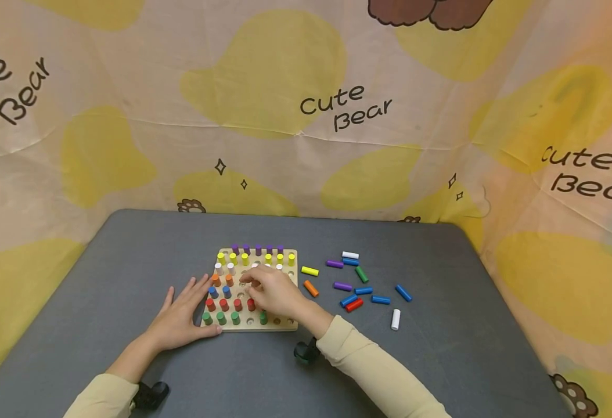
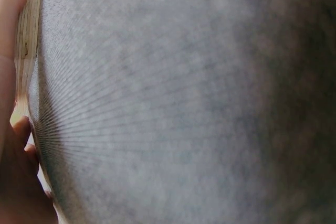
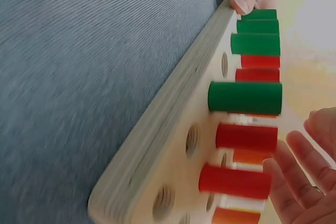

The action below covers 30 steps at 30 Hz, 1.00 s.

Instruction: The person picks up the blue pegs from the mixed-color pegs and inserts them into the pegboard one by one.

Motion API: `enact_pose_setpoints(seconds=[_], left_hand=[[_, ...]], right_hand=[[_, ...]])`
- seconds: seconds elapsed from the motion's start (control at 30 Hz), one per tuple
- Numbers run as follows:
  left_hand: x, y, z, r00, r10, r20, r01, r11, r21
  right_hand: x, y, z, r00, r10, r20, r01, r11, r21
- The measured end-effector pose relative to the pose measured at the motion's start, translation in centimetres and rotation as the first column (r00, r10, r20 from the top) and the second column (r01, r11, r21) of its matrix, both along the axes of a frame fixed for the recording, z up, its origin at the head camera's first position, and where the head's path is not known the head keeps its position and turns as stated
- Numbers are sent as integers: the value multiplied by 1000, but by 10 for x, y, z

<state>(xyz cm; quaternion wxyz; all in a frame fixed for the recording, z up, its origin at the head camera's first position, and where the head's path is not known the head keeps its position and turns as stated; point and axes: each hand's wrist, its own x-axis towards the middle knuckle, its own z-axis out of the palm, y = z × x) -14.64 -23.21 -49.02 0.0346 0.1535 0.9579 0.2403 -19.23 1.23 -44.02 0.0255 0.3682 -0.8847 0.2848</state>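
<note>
A light wooden pegboard (image 1: pixel 233 327) lies on the table, with rows of coloured pegs standing in its holes: purple at the back, then yellow, white, orange, blue, red and green at the front. My left hand (image 1: pixel 182 319) rests at the board's left side, fingers spread along the edge and thumb (image 2: pixel 11 3) at the near left corner. Over the middle of the board is my right hand (image 1: pixel 274 292), its fingers bent down near the orange and blue rows. Its fingers also show beside a red peg (image 3: pixel 236 181) in the right wrist view. I cannot tell whether its fingertips hold a peg.
Right of the board lie loose pegs, among them a yellow peg (image 1: pixel 310 271), an orange peg (image 1: pixel 311 288), a green peg (image 1: pixel 362 274), a red peg (image 1: pixel 354 305), a white peg (image 1: pixel 396 319) and several blue ones. A patterned cloth (image 1: pixel 369 174) hangs behind the grey table (image 1: pixel 416 371).
</note>
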Motion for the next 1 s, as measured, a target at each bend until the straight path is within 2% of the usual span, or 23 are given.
enact_pose_setpoints(seconds=[0.27,0.5,0.83,1.0], left_hand=[[1,1,1,1000,-1,4,1,1000,-2],[1,0,0,1000,-4,-1,4,1000,1],[0,0,0,1000,-4,0,4,1000,-4],[1,0,1,1000,-3,-3,3,1000,-3]], right_hand=[[-1,24,10,999,47,-2,-47,998,-48],[-4,46,13,994,100,45,-96,993,-75],[-4,74,15,992,123,38,-122,992,-22],[-5,88,13,991,118,60,-118,993,-17]])
